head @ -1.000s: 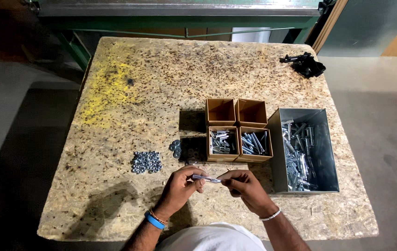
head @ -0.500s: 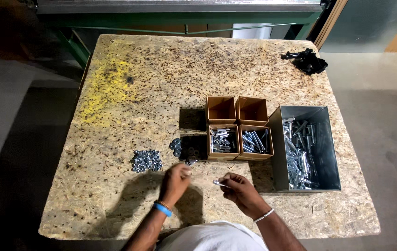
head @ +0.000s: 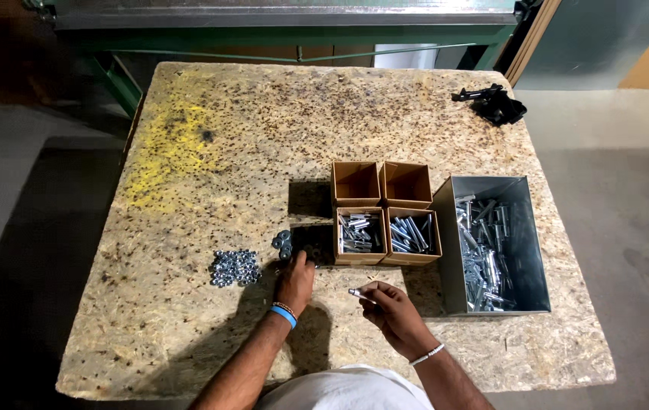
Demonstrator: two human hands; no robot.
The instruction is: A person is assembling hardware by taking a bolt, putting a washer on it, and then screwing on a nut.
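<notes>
Bolt (head: 360, 294) pointing left, nearly level

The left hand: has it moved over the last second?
Yes. The left hand has left the bolt and gone forward to the washers beside the cardboard boxes.

Chipboard table (head: 188, 152); four small cardboard boxes (head: 385, 212); grey metal bin (head: 526, 228) of bolts; nut pile (head: 235, 267); left hand (head: 296, 279) at washers (head: 283, 243); right hand (head: 393, 307) pinching bolt (head: 359, 293).
</notes>
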